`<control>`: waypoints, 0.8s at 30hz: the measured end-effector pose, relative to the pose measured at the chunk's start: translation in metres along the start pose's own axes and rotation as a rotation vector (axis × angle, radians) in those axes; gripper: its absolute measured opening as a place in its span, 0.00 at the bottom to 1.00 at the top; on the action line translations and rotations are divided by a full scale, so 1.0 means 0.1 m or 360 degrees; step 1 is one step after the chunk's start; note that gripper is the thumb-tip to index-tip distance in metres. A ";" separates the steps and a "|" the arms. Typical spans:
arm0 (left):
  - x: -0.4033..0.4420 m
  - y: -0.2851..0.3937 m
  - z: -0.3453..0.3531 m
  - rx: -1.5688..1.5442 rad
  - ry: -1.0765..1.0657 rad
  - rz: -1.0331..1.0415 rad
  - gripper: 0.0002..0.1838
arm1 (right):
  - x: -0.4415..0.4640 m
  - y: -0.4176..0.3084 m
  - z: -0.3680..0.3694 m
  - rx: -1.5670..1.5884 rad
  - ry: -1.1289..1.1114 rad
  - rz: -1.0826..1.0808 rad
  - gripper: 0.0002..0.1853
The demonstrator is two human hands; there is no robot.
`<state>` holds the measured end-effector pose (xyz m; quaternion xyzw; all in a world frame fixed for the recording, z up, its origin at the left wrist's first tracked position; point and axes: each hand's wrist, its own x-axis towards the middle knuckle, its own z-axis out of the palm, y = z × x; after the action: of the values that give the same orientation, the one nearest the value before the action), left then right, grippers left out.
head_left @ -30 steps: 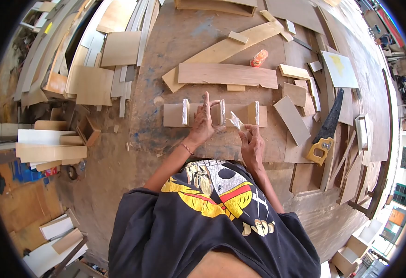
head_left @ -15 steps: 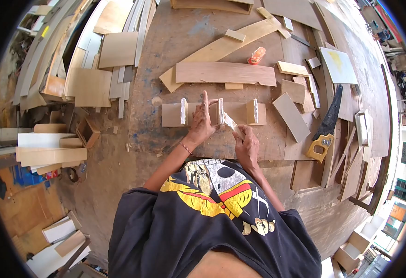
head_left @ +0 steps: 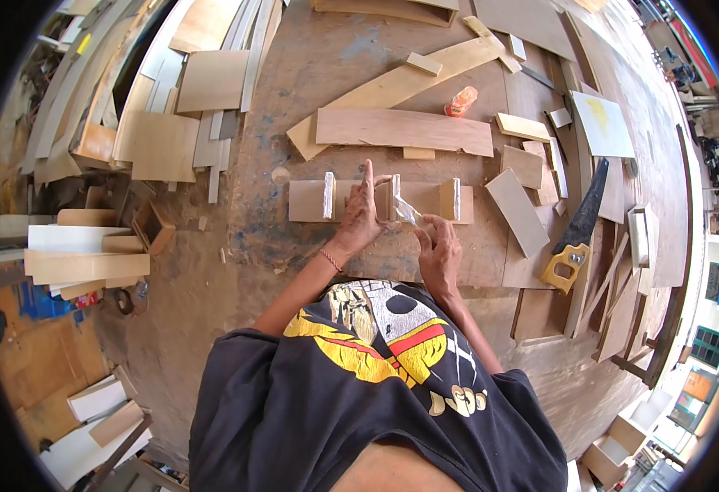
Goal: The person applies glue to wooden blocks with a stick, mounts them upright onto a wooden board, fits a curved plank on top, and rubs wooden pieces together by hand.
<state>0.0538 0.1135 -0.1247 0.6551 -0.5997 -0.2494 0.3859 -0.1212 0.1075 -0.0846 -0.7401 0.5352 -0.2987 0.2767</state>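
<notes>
A flat wooden board [head_left: 300, 202] lies crosswise in front of me with three short uprights standing on it. The left upright [head_left: 328, 195] and the right upright [head_left: 451, 200] have white paste along their top edges. My left hand [head_left: 359, 220] grips the middle upright [head_left: 395, 193], its index finger stretched forward. In my closed right hand [head_left: 440, 251] is a small flat stick [head_left: 409, 215] smeared with white paste. The stick's tip is at the near end of the middle upright; my fingers hide its rear part.
Beyond the board lie a reddish plank [head_left: 404, 131], a long slanted plank [head_left: 392, 84] and an orange-labelled bottle [head_left: 460, 102]. A handsaw [head_left: 579, 225] rests to the right among wood offcuts [head_left: 517, 211]. Stacked panels [head_left: 212, 80] stand at the left.
The paste-covered stick in my right hand has shifted slightly at the near end of the middle upright. My left hand keeps its grip. The whole view has shifted a little.
</notes>
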 end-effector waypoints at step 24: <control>0.00 -0.03 0.02 -0.0054 0.0081 0.0145 0.71 | 0.14 -0.21 0.00 -0.0089 -0.0051 -0.0048 0.11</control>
<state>0.0538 0.1133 -0.1281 0.6267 -0.6146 -0.2249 0.4229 -0.1041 0.0995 -0.0673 -0.7602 0.5277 -0.2759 0.2598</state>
